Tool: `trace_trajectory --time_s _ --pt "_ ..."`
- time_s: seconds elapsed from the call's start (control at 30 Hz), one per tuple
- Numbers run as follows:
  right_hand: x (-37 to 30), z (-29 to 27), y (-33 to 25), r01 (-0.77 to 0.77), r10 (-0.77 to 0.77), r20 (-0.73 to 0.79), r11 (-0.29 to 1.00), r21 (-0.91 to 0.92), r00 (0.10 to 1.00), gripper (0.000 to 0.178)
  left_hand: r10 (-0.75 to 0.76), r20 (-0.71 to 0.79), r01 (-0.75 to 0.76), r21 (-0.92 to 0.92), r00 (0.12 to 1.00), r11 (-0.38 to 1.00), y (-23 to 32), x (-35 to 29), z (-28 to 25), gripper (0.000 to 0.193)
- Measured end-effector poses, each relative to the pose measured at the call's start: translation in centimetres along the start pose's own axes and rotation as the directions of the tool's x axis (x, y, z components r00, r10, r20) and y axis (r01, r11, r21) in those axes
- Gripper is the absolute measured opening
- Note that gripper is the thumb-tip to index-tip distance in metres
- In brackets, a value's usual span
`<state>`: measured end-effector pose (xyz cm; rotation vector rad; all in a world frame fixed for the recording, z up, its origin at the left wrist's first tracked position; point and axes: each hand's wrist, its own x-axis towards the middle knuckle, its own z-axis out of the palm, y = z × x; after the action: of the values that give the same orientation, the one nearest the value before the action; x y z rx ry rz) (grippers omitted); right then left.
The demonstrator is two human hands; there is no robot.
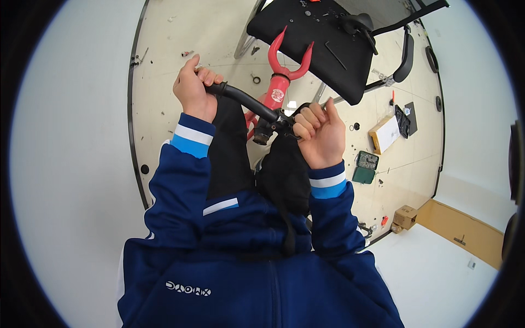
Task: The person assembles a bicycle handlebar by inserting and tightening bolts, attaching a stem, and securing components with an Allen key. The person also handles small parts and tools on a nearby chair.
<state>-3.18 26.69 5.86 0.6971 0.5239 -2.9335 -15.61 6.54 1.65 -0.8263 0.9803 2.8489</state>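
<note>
A black handlebar (246, 101) runs slantwise over my knees. My left hand (198, 90) is closed round its grip at the left end, thumb pointing up. Its inner end meets a dark clamp and stem (281, 121) at a red bicycle frame. The red head tube (277, 94) carries a round white badge. Beyond it, the red fork (291, 71) spreads two prongs away from me toward a chair. My right hand (320, 134) is closed beside the clamp, fingers curled inward; what lies inside them is hidden.
A black chair seat (322, 41) ahead holds a hex key (335, 56), a dark saddle-like part (358, 24) and small parts. On the floor at right lie a white-topped box (384, 134), an opened green case (365, 167) and cardboard boxes (404, 217). A wall (71, 164) borders the left.
</note>
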Motion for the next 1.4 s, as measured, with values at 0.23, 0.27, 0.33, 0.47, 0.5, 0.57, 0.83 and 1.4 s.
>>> trace_trajectory --time_s 0.23,0.27,0.33,0.47,0.5,0.57,0.83,1.4 --pt "-1.2 -0.7 1.6 0.233 -0.215 -0.200 0.970 0.071 0.956 0.051 -0.008 -0.002 0.008 -0.009 1.000 1.000 -0.1 0.0 -0.2 0.026" --pt "-1.2 -0.6 2.0 0.269 -0.248 -0.241 0.962 0.056 0.938 0.051 -0.007 0.001 0.007 -0.009 1.000 1.000 -0.1 0.1 -0.2 0.025" --pt "-1.1 -0.8 2.4 0.297 -0.272 -0.256 0.952 0.067 0.928 0.051 -0.005 0.004 0.005 -0.011 1.000 1.000 -0.1 0.0 -0.2 0.025" --pt "-0.6 -0.5 2.6 0.343 -0.297 -0.286 0.931 0.125 0.911 0.052 -0.029 -0.019 0.028 -0.017 0.999 0.999 0.2 -0.5 0.5 0.032" --pt "-0.4 -0.4 2.7 0.352 -0.305 -0.290 0.928 0.122 0.907 0.052 -0.028 -0.022 0.028 -0.017 0.999 0.999 0.2 -0.5 0.5 0.032" --pt "-0.2 -0.3 3.1 0.369 -0.322 -0.297 0.922 0.117 0.899 0.052 -0.028 -0.025 0.027 -0.017 0.999 0.999 0.2 -0.5 0.5 0.032" --pt "-0.2 -0.6 3.2 0.387 -0.345 -0.219 0.902 0.191 0.913 0.051 -0.032 -0.020 0.031 -0.014 0.999 0.999 0.3 -0.5 0.4 0.031" --pt "-0.2 -0.4 3.6 0.383 -0.346 -0.175 0.887 0.259 0.922 0.050 -0.013 0.008 0.014 -0.031 1.000 0.999 -0.1 0.4 -0.7 0.026"
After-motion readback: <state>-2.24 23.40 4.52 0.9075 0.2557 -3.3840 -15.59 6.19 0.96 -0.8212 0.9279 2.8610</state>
